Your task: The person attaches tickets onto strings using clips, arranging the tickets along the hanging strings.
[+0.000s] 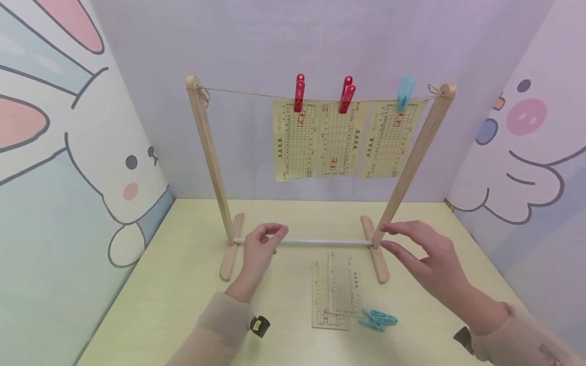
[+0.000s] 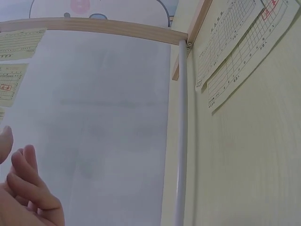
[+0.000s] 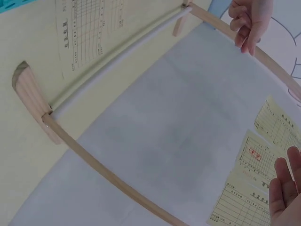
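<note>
Seen from the head camera, the left hand (image 1: 261,249) is hovering in front of the thin white crossbar (image 1: 320,242) of the pale wooden drying rack (image 1: 207,152), fingers loosely curled with thumb and forefinger close together, gripping nothing that can be seen. The right hand (image 1: 428,254) is hanging near the rack's right post, its fingers spread and relaxed, and whether a fingertip is touching the wood cannot be told. Two yellowish printed paper slips (image 1: 334,292) are lying overlapped on the pale green tabletop (image 1: 183,284) just in front of the crossbar, and two light blue plastic clothespins (image 1: 379,319) are lying just beside the slips. On the rack's brown string, two red clothespins (image 1: 322,94) and one blue clothespin (image 1: 405,92) are pinning three hanging paper slips (image 1: 341,138). In the left wrist camera, the left hand (image 2: 23,193) is showing curled fingers clear of the smooth white crossbar (image 2: 181,132), with the paper slips (image 2: 240,47) lying flat beyond it. In the right wrist camera, the right hand (image 3: 287,193) is showing straight fingers apart from the wooden rack (image 3: 94,160), while the left hand (image 3: 249,21) is curling beside the far post.
</note>
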Tool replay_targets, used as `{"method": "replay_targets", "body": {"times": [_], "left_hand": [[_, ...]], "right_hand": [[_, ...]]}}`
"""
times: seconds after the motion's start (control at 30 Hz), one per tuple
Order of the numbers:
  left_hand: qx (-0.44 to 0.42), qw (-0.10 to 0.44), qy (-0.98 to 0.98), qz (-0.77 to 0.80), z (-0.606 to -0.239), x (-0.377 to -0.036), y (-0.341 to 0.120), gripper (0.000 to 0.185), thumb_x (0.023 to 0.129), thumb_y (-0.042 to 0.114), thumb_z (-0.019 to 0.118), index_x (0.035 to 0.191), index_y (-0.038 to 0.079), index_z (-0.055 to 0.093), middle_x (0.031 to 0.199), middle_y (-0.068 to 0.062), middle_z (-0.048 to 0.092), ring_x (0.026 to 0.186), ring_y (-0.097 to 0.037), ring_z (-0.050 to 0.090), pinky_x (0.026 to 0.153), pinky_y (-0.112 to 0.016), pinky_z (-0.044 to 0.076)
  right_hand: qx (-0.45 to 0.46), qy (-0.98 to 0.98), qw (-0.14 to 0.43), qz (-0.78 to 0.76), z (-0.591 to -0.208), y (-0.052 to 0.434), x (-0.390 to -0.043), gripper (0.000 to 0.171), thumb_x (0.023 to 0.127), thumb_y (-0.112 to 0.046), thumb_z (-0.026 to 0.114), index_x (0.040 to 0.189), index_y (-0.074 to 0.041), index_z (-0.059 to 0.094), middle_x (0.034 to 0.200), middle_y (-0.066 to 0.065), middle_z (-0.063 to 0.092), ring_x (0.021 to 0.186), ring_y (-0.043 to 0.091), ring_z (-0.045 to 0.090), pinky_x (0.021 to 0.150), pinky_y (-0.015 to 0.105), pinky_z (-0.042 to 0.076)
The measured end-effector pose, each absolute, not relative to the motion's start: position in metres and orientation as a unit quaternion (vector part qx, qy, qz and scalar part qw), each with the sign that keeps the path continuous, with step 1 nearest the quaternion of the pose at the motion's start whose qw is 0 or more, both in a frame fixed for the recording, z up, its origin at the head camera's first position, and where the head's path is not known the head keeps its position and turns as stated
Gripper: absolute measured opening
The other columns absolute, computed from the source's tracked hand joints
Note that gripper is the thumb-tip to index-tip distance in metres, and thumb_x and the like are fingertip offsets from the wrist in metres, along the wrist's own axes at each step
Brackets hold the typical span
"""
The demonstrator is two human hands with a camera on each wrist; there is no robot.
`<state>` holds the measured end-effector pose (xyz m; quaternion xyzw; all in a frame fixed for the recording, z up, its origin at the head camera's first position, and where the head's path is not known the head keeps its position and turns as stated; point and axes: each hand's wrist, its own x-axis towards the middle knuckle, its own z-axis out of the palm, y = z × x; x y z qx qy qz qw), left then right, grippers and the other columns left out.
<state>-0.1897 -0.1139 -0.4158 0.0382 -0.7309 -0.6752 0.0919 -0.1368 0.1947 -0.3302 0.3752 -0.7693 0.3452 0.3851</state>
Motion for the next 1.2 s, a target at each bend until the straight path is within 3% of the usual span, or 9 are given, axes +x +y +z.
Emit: {"method": "replay_targets", "body": {"times": [0.13,0.27,0.37,0.47,0.6,0.8,1.2], "left_hand": [[0.041,0.085,-0.734,-0.673,-0.425,-0.189,-0.111,0.029,0.087,0.032,0.077,0.102,0.009,0.072,0.099,0.000,0.069,0.057,-0.004,0.044,0.057,-0.018,0.045],[0.046,0.076,-0.731,-0.677,-0.432,-0.187,-0.109,0.030,0.086,0.034,0.077,0.103,0.009,0.072,0.101,-0.001,0.069,0.058,-0.004,0.045,0.057,-0.018,0.045],[0.050,0.070,-0.730,-0.678,-0.436,-0.185,-0.107,0.032,0.087,0.034,0.077,0.105,0.009,0.071,0.104,-0.003,0.069,0.059,-0.004,0.045,0.058,-0.018,0.046],[0.053,0.062,-0.731,-0.677,-0.440,-0.184,-0.105,0.031,0.087,0.034,0.076,0.106,0.011,0.071,0.105,-0.003,0.069,0.061,-0.005,0.045,0.059,-0.018,0.046],[0.055,0.058,-0.733,-0.676,-0.447,-0.182,-0.103,0.029,0.087,0.034,0.077,0.105,0.012,0.072,0.103,-0.002,0.070,0.060,-0.006,0.046,0.060,-0.019,0.047],[0.046,0.052,-0.737,-0.672,-0.457,-0.181,-0.097,0.030,0.087,0.034,0.076,0.105,0.011,0.072,0.103,-0.003,0.071,0.059,-0.005,0.047,0.059,-0.019,0.047],[0.038,0.018,-0.763,-0.646,-0.473,-0.174,-0.083,0.034,0.087,0.038,0.076,0.107,0.011,0.071,0.106,-0.006,0.070,0.071,-0.016,0.058,0.061,-0.023,0.051]], "right_hand": [[0.361,-0.769,0.373,0.373,-0.341,0.199,-0.134,0.043,0.094,-0.036,0.067,0.103,0.005,0.072,0.101,-0.004,0.074,0.101,-0.003,0.063,0.093,0.009,0.044],[0.335,-0.774,0.366,0.393,-0.349,0.202,-0.131,0.025,0.086,-0.013,0.077,0.104,0.004,0.072,0.101,-0.003,0.074,0.100,-0.002,0.065,0.092,0.011,0.046],[0.307,-0.784,0.364,0.399,-0.355,0.203,-0.128,0.031,0.075,0.006,0.078,0.105,0.003,0.072,0.101,-0.003,0.075,0.099,-0.003,0.065,0.092,0.011,0.045],[0.281,-0.791,0.363,0.405,-0.362,0.205,-0.125,0.039,0.069,0.015,0.076,0.106,0.002,0.072,0.102,-0.005,0.075,0.097,-0.004,0.064,0.091,0.010,0.045],[0.260,-0.795,0.361,0.413,-0.375,0.207,-0.123,0.039,0.070,0.017,0.076,0.107,0.003,0.071,0.102,-0.005,0.075,0.095,-0.002,0.063,0.089,0.010,0.044],[0.201,-0.817,0.340,0.421,-0.397,0.208,-0.118,0.037,0.073,0.016,0.074,0.108,0.001,0.071,0.103,-0.018,0.072,0.093,-0.005,0.060,0.085,0.008,0.042],[0.094,-0.841,0.279,0.453,-0.431,0.207,-0.108,0.031,0.080,0.010,0.073,0.108,-0.002,0.071,0.097,-0.019,0.071,0.084,-0.006,0.059,0.076,0.008,0.044]]}}
